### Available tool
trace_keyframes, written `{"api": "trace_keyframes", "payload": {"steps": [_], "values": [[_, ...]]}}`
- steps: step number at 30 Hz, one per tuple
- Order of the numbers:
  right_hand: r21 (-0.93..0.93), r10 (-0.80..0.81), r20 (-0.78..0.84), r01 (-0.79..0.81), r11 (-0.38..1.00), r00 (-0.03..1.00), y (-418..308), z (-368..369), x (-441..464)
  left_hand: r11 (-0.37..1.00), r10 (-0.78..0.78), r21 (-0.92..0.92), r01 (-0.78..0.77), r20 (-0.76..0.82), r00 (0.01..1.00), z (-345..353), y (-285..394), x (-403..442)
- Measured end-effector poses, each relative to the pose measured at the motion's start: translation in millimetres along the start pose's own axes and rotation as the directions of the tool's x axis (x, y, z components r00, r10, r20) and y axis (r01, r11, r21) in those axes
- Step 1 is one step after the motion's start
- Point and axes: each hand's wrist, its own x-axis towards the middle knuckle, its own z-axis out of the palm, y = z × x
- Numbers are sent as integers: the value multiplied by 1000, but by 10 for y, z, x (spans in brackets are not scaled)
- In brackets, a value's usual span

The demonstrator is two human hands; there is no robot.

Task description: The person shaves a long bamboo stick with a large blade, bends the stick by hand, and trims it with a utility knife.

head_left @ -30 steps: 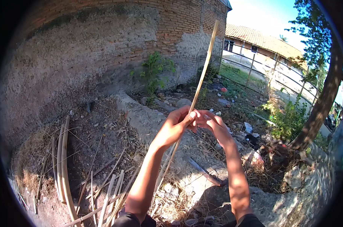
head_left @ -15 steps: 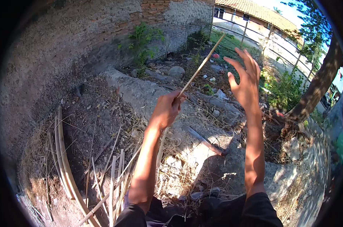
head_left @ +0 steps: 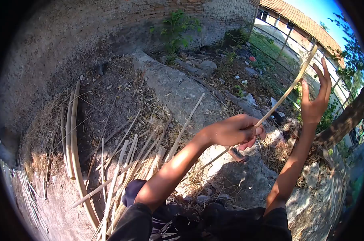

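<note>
My left hand (head_left: 240,130) is closed around a thin bamboo strip (head_left: 287,93), which slants up to the right; its lower end runs down behind my wrist. My right hand (head_left: 316,98) is raised beside the strip's upper part, fingers apart and stretched upward. Its thumb is close to the strip, and I cannot tell whether it touches. Below my left hand, the brown end of a bladed tool (head_left: 238,155) shows on the stone, the rest hidden behind my hand and arm.
Several split bamboo strips (head_left: 121,172) lie at lower left, beside longer curved bamboo pieces (head_left: 74,136). A long stone ledge (head_left: 174,86) crosses the ground ahead. A rough wall (head_left: 69,52) rises on the left, a tree trunk (head_left: 344,118) stands at right, and litter lies beyond.
My left hand has moved right and slightly down with the bamboo strip. My right hand has moved right and down, now beside the strip's upper part. The view has shifted left.
</note>
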Motion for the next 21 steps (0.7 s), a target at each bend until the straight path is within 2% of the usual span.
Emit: {"api": "trace_keyframes", "payload": {"steps": [1, 2, 3, 5, 7, 9, 10, 11, 13, 15, 16, 18, 20, 21], "values": [[82, 80, -8, -79, 993, 997, 23, -60, -4, 999, -24, -31, 24, 27, 999, 49, -14, 22], [-89, 0, -13, -1, 996, 1000, 50, -126, -3, 998, -40, 50, 39, 21, 999, 97, 5, 40], [-172, -5, 23, 9, 985, 1000, 88, -185, 1, 998, -45, 49, 45, 17, 999, 148, 15, 63], [-209, -100, 120, 123, 970, 988, 250, -309, -28, 988, -104, 123, 98, 44, 994, 259, 22, 113], [-171, -78, 178, 109, 979, 981, 415, -424, -81, 979, -124, 173, 111, 64, 990, 321, 65, 163], [-137, -63, 229, 96, 986, 971, 612, -544, -120, 970, -149, 182, 159, -68, 987, 394, 224, 166], [-211, -69, 318, 141, 967, 946, 735, -626, -146, 970, -151, 181, 160, -61, 987, 374, 163, 173], [-280, -67, 405, 194, 940, 912, 862, -706, -180, 919, 65, 394, 18, -196, 978, 328, 54, 184], [-285, -18, 396, 142, 948, 918, 1166, -790, -393, 797, 306, 597, -91, -269, 913, 268, 49, 179], [-195, 65, 448, 27, 980, 892, 1531, -843, -629, 455, 529, 884, 106, -364, 766, 160, 273, 83], [-168, 93, 467, -16, 986, 879, 1694, -847, -740, 428, 594, 898, 104, -366, 717, 97, 410, 38], [-155, 332, 529, -296, 943, 781, 1919, -771, -985, 402, 706, 910, 102, -378, 599, -2, 713, -86], [-118, 514, 557, -550, 827, 653, 2103, -672, -1255, 381, 797, 916, 124, -393, 458, -89, 914, -257], [-197, 565, 614, -586, 786, 551, 1963, -592, -1188, 358, 839, 921, 151, -388, 382, -131, 954, -330]]}}
